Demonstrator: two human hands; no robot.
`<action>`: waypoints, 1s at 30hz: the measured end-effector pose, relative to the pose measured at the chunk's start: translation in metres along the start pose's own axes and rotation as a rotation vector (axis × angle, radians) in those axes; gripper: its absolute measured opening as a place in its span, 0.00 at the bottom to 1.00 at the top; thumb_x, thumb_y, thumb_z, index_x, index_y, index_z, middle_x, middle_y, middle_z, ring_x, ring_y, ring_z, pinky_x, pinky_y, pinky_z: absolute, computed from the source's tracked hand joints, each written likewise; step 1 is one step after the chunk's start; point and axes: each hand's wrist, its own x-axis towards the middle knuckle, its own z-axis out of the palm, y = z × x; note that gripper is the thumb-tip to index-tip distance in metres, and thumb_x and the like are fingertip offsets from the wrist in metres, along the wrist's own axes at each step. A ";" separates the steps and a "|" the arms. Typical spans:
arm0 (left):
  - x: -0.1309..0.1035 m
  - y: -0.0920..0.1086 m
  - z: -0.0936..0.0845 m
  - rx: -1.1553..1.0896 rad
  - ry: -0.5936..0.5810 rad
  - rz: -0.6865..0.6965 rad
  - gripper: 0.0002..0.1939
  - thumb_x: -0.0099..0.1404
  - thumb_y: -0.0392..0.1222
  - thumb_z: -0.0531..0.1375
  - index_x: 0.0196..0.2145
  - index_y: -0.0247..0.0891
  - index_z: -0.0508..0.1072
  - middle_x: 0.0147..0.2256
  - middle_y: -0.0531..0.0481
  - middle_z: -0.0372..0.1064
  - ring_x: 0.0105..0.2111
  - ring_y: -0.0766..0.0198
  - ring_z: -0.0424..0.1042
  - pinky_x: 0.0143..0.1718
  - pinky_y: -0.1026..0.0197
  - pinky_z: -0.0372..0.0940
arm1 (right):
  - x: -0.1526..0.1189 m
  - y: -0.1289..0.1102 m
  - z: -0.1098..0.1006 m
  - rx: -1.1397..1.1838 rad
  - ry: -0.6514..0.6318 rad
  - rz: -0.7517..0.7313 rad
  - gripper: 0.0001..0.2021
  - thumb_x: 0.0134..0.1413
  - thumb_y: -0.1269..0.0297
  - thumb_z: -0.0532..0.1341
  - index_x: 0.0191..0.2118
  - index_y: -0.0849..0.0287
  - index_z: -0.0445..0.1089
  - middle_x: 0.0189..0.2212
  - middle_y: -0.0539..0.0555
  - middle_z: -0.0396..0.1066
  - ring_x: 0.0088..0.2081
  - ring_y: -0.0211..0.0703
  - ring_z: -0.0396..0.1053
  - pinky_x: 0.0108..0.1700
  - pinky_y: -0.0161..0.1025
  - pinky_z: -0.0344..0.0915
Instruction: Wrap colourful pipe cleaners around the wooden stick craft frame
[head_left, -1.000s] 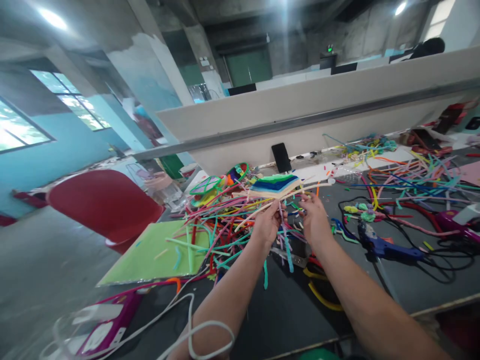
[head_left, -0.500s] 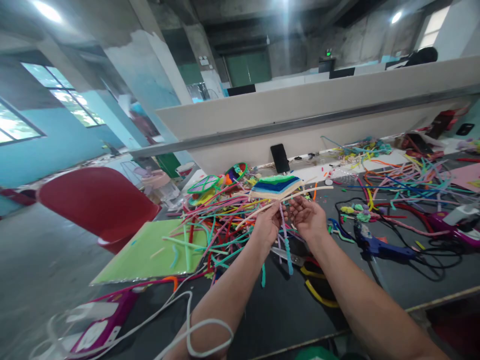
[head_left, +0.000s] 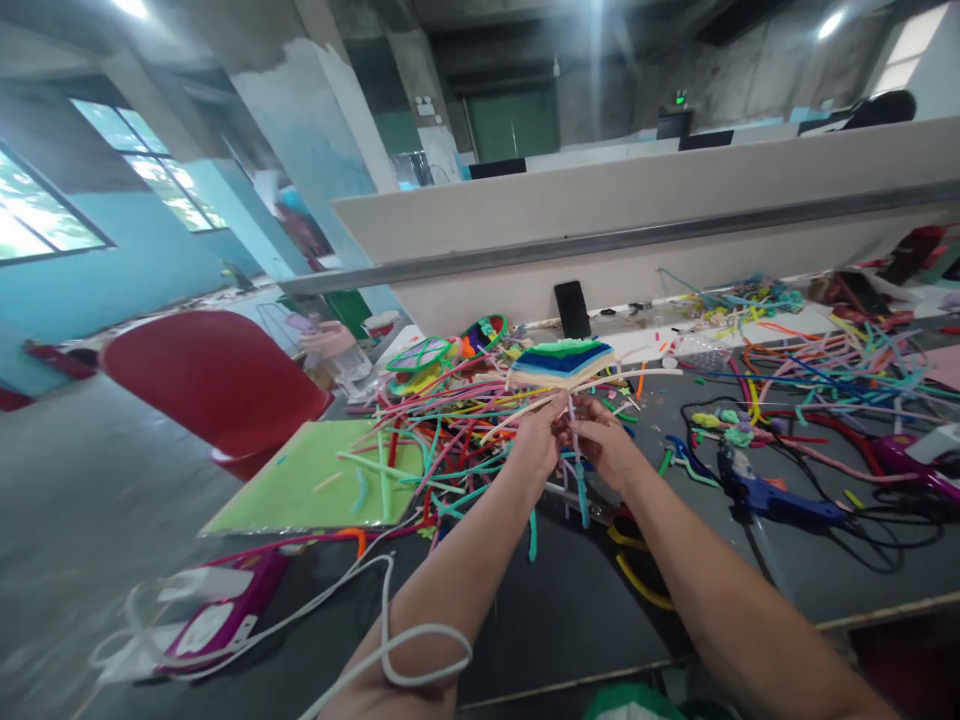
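Note:
Over the dark table, my left hand [head_left: 538,440] pinches the upper part of a lavender and teal pipe cleaner [head_left: 581,490], which hangs down with its teal end lowest. My right hand [head_left: 609,445] is closed on the same pipe cleaner from the other side, its fingertips touching it near the left fingers. Just beyond my hands lies a striped piece [head_left: 562,364] in green, blue and cream. Scissors with yellow and black handles [head_left: 637,565] lie below my right wrist, their blades partly hidden.
A tangle of loose pipe cleaners [head_left: 450,425] spreads left of my hands, partly over a green sheet [head_left: 292,480]. A blue glue gun [head_left: 780,495] with black cable lies right. A white cable [head_left: 386,600] loops across my left forearm. A phone [head_left: 572,310] leans against the partition.
My right hand has turned inward, and its fingers have closed on the pipe cleaner beside my left fingers. The whole view has shifted slightly, so things appear a little farther right.

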 end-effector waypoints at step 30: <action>0.006 -0.021 -0.002 -0.038 -0.111 0.203 0.09 0.49 0.38 0.68 0.30 0.35 0.75 0.32 0.50 0.75 0.37 0.64 0.73 0.46 0.61 0.64 | 0.009 -0.007 -0.018 -0.056 0.159 -0.159 0.10 0.37 0.66 0.71 0.31 0.58 0.75 0.25 0.48 0.74 0.26 0.34 0.67 0.29 0.31 0.65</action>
